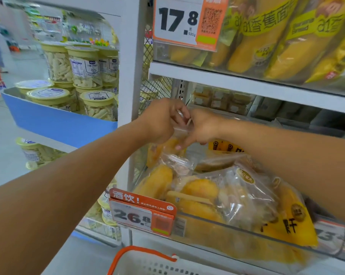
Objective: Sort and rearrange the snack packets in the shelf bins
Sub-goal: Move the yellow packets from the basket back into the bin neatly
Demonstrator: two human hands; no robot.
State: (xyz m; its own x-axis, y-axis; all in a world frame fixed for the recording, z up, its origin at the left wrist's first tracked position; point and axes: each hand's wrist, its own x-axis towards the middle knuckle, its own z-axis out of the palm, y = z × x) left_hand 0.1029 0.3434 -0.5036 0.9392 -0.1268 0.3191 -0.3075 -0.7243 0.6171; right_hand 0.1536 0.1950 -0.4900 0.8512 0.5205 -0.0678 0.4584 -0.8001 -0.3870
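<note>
Both hands, left hand [159, 121] & right hand [202, 129], fingers pinching the clear snack packet [180, 133] at frame center above the bin [207, 221]; keep grip even, lower w/o crushing.

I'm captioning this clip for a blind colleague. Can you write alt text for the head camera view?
Both hands, left hand and right hand, grip the top of a clear snack packet above a shelf bin of yellow bagged snacks. An orange price tag reads 26.8; stacked tubs stand to the left, and a basket sits below.
</note>
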